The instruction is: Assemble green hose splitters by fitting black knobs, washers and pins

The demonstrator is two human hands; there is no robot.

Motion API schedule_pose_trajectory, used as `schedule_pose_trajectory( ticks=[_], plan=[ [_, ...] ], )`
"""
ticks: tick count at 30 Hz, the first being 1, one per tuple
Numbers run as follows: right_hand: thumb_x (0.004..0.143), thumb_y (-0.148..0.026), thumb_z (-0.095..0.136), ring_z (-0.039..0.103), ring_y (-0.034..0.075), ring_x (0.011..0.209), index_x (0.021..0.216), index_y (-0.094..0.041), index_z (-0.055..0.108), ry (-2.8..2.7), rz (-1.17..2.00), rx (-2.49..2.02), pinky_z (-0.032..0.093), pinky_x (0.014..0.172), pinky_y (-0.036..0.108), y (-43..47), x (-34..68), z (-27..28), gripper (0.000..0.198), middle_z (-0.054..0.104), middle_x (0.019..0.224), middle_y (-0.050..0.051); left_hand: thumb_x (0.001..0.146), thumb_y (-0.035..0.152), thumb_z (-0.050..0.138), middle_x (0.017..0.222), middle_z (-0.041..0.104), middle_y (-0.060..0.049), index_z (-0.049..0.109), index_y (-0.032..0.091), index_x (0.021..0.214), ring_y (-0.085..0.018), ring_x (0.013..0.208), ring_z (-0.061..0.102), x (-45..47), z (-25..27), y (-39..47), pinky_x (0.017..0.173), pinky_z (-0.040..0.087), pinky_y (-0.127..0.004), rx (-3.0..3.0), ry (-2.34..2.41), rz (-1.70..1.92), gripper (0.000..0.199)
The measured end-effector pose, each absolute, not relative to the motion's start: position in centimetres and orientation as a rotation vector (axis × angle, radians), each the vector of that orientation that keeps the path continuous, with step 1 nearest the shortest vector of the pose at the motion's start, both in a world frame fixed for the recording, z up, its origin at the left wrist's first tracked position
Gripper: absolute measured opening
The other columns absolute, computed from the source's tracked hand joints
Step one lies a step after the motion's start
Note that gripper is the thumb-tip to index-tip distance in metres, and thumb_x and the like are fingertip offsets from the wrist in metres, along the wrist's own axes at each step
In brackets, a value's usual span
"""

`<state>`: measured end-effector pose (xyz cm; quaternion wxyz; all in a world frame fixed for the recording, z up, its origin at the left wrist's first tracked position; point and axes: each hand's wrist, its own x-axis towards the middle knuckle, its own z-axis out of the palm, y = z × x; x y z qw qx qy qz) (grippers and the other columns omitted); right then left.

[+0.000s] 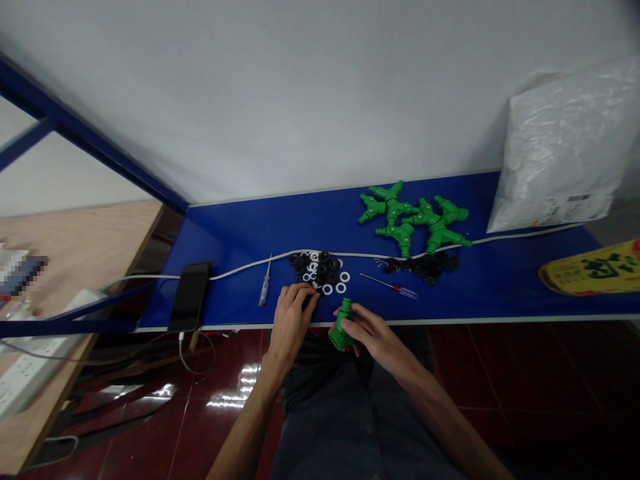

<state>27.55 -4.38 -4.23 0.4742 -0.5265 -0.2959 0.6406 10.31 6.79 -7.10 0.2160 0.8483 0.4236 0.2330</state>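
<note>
Backing everything, a white wall (280, 100) rises behind a blue shelf (275, 223). A white bag (560, 153) stands at the shelf's right end, with a yellow container (595, 270) nearer the front. A phone (190, 297) lies near the left end. The right hand (373, 333) grasps a green fitting (343, 327) between thumb and fingers over the front edge, narrow end pointing towards the shelf. The left hand (293, 312) has its thumb and forefinger drawn together beside the rings; whether they pinch one, I cannot tell. More green fittings (440, 233) lie towards the back right. One screwdriver (265, 287) rests left of the rings, another (407, 292) to their right, just before some black parts (427, 267). Smallest, black rings (324, 270) and white rings (341, 288) lie mixed together.
</note>
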Motion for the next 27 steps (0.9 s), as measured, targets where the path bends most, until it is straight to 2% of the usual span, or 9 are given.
schedule_pose_trajectory(
  ticks=[2, 4, 8, 12, 17, 22, 27],
  plan=[
    [0.093, -0.05, 0.063, 0.067, 0.021, 0.1, 0.105, -0.022, 0.064, -0.8, 1.504, -1.311, 0.05, 0.088, 0.032, -4.4, 27.8, -3.9, 0.03, 0.073, 0.101, 0.003, 0.098, 0.023, 0.061, 0.108, 0.071, -0.005, 0.068, 0.022, 0.102, -0.023, 0.099, 0.059, 10.1, -7.4, 6.9, 0.094, 0.047, -0.038, 2.342, 1.171, 0.655, 0.008],
    [0.095, -0.047, 0.061, 0.065, 0.023, 0.109, 0.105, -0.024, 0.066, -0.863, 1.439, -1.385, 0.047, 0.096, 0.035, -4.5, 27.9, -3.6, 0.026, 0.072, 0.103, 0.002, 0.097, 0.023, 0.062, 0.104, 0.072, -0.005, 0.068, 0.023, 0.102, -0.023, 0.097, 0.06, 10.0, -7.6, 6.9, 0.092, 0.047, -0.038, 2.304, 1.189, 0.685, 0.008],
    [0.097, -0.047, 0.055, 0.064, 0.023, 0.103, 0.102, -0.025, 0.066, -0.957, 1.338, -1.539, 0.047, 0.089, 0.033, -4.4, 28.1, -3.0, 0.025, 0.071, 0.094, 0.0, 0.095, 0.023, 0.065, 0.099, 0.074, -0.004, 0.073, 0.024, 0.102, -0.023, 0.094, 0.061, 10.3, -7.0, 6.8, 0.09, 0.047, -0.036, 2.153, 1.224, 0.761, 0.01],
    [0.099, -0.055, 0.048, 0.066, 0.022, 0.091, 0.104, -0.026, 0.066, -1.06, 1.212, -1.666, 0.046, 0.082, 0.033, -4.2, 28.1, -2.8, 0.034, 0.072, 0.091, 0.0, 0.09, 0.034, 0.072, 0.097, 0.075, -0.003, 0.077, 0.023, 0.096, -0.02, 0.09, 0.065, 11.3, -4.8, 6.0, 0.088, 0.049, -0.033, 1.739, 1.231, 0.812, 0.013],
    [0.099, -0.057, 0.048, 0.066, 0.024, 0.087, 0.106, -0.027, 0.065, -1.237, 0.942, -1.854, 0.045, 0.083, 0.036, -4.1, 27.8, -3.0, 0.035, 0.074, 0.096, 0.003, 0.082, 0.037, 0.08, 0.095, 0.076, -0.004, 0.077, 0.018, 0.094, -0.02, 0.092, 0.068, 13.2, -2.7, 5.1, 0.088, 0.05, -0.031, 1.264, 0.999, 0.728, 0.023],
    [0.103, -0.051, 0.045, 0.068, 0.022, 0.086, 0.098, -0.027, 0.066, -1.368, 0.833, -1.837, 0.042, 0.083, 0.035, -4.1, 27.6, -2.8, 0.032, 0.075, 0.091, 0.001, 0.08, 0.036, 0.082, 0.09, 0.072, -0.002, 0.076, 0.018, 0.09, -0.017, 0.087, 0.063, 14.5, -2.8, 4.8, 0.084, 0.048, -0.027, 1.182, 0.914, 0.679, 0.022],
    [0.107, -0.046, 0.04, 0.07, 0.02, 0.092, 0.099, -0.027, 0.066, -1.331, 0.854, -1.767, 0.039, 0.087, 0.035, -4.1, 27.9, -3.3, 0.033, 0.077, 0.096, -0.001, 0.083, 0.043, 0.079, 0.079, 0.062, 0.002, 0.076, 0.018, 0.103, -0.009, 0.069, 0.052, 14.5, -3.6, 4.3, 0.068, 0.042, -0.022, 1.015, 0.894, 0.539, 0.032]
  ],
)
